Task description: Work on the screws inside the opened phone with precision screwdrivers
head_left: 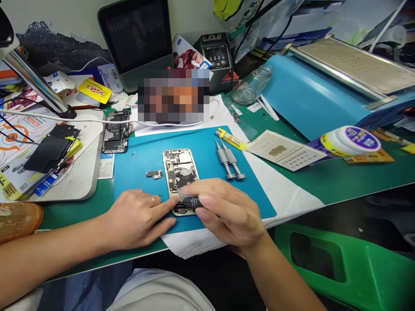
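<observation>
An opened smartphone [184, 170] lies on the blue mat [139, 147], its inner boards and parts exposed. My left hand [142, 218], with a ring on one finger, rests beside it; the outstretched index finger touches the phone's lower left side. Over the lower right of the phone, my right hand [230, 211] is closed on a tool with a ribbed black handle [192, 202]. The tool's working end is too small to make out. A small circuit board [154, 174] lies left of the phone, with tiny screws near my left hand.
Two grey screwdrivers [229, 162] lie right of the phone. A second opened phone [116, 131] is at the mat's upper left. Boxes [19, 142] stand on the white plate at left. A white bottle [346, 141], glass jar [253, 84] and screen device [136, 39] stand farther out.
</observation>
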Tool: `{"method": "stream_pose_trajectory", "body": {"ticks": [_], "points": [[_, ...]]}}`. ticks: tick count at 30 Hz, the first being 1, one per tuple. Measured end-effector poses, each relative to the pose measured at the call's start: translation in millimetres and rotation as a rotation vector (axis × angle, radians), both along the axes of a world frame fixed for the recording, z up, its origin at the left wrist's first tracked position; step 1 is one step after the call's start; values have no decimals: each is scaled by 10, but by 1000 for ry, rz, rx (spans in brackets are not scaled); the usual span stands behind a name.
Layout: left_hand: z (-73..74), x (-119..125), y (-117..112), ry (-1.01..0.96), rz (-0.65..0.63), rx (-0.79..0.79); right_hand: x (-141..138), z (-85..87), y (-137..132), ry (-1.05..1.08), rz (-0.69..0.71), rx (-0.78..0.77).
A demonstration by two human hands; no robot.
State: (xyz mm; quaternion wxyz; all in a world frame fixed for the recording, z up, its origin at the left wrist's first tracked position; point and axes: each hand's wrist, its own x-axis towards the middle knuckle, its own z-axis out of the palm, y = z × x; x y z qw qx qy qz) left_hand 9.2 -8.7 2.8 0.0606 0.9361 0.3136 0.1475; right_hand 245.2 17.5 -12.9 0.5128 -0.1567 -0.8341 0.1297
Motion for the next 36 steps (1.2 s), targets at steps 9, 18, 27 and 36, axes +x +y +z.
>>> {"method": "stream_pose_trajectory", "body": {"ticks": [9,18,27,36], "points": [[3,4,-2,6,3,4,10,32,-8,-16,-53,15],[9,5,5,-13,-9,-18,23,31,1,-1,-41,-7],[23,-23,-4,-9,-5,-54,-36,40,35,28,13,-57],[-5,-33,-9,-12,8,-74,-50,59,53,15,-14,-16]]}}
